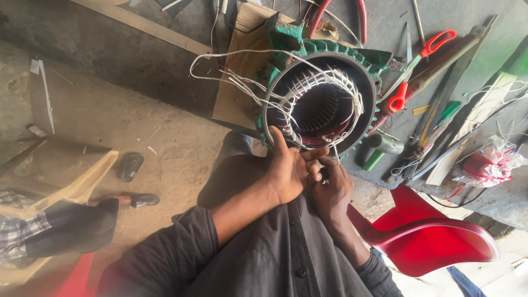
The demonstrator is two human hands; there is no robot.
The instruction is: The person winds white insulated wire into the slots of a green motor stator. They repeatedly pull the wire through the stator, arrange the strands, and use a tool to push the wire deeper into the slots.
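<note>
Both hands meet at the stator's point(322, 104) near rim: left hand point(289, 170) fingers pinching a white lead point(242, 82) by the winding, right hand point(333, 190) curled tight beside it, touching; bore axis points at the wearer, left slightly nearer the coil.

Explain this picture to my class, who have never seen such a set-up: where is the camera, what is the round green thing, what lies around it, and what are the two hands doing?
The camera sits on the person's head and looks down at their own hands. The round green thing is a motor housing with wound coils inside and loose white wires trailing out. It rests on cardboard on a grey bench. Beside it lie red-handled scissors and other tools. The left hand and right hand meet at the housing's near rim, fingers pinching something small, probably thin wire. A red plastic chair stands nearby; another person's legs show at left.
</note>
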